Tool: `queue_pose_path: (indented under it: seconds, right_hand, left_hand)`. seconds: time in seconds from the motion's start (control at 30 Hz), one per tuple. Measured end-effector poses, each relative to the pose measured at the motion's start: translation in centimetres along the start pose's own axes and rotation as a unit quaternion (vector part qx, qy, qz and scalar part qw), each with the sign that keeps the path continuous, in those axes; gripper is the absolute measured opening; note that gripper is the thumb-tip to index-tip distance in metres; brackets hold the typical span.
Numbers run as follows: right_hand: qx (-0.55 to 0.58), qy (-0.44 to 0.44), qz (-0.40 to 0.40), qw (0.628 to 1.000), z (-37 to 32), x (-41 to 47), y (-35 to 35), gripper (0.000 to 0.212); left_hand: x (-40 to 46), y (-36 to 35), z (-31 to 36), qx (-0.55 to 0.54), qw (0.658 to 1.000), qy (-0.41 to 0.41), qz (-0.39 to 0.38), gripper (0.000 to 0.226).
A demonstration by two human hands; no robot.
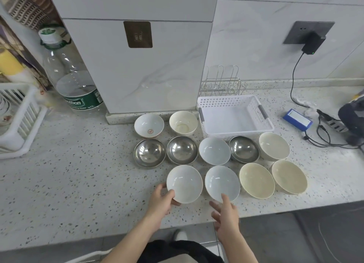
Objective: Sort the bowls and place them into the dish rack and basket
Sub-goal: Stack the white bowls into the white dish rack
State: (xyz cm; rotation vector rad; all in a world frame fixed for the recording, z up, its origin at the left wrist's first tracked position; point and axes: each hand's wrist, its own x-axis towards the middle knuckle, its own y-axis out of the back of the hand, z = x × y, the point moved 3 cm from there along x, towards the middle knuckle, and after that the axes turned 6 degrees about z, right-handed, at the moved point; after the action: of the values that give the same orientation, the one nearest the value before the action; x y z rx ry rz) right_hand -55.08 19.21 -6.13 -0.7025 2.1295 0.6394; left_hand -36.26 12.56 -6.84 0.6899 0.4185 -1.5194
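Note:
Several bowls stand in rows on the speckled counter (pixel 78 184). My left hand (pixel 162 200) grips the near rim of a white bowl (pixel 185 183) in the front row. My right hand (pixel 225 211) has its thumb on the rim of the neighbouring white bowl (pixel 221 182), fingers spread. Two cream bowls (pixel 257 180) (pixel 289 176) lie to the right. Behind them stand three steel bowls (pixel 149 152) (pixel 182 149) (pixel 244 148), a white bowl (pixel 214 150) and a cream bowl (pixel 274 145). An empty white basket (pixel 234 115) sits behind the bowls. A white dish rack (pixel 17 116) is at far left.
A bowl with a red mark (pixel 149 124) and a cream bowl (pixel 183 122) stand by a tiled pillar (pixel 137 65). A large water bottle (pixel 72 79) is at left. A wire rack (pixel 222 83) is behind the basket. A blue box (pixel 297 119), cables and a plugged charger (pixel 313 44) lie at right.

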Motion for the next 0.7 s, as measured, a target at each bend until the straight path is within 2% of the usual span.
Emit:
queue_pose_path:
  seconds: [0.1,0.2,0.4,0.57,0.7]
  right_hand:
    - [0.058,0.051,0.029,0.997,0.2,-0.1,-0.1,0.04]
    - [0.067,0.084,0.055,0.993,0.5,-0.2,-0.3,0.039]
    - [0.094,0.104,0.136,0.981,2.8,-1.3,-1.7,0.038]
    - [0.107,0.146,0.113,0.977,4.1,-3.7,-5.1,0.029]
    - [0.124,0.187,0.079,0.971,4.9,-7.6,-10.5,0.034]
  left_hand:
    - [0.1,0.1,0.1,-0.016,1.0,0.005,0.002,0.031]
    - [0.1,0.6,0.2,-0.025,1.0,0.004,0.009,0.031]
    - [0.1,3.4,0.3,-0.062,0.998,-0.008,0.01,0.034]
    - [0.3,8.4,1.4,-0.106,0.993,-0.051,0.008,0.038]
    - [0.8,14.8,2.5,-0.154,0.984,-0.087,0.013,0.034]
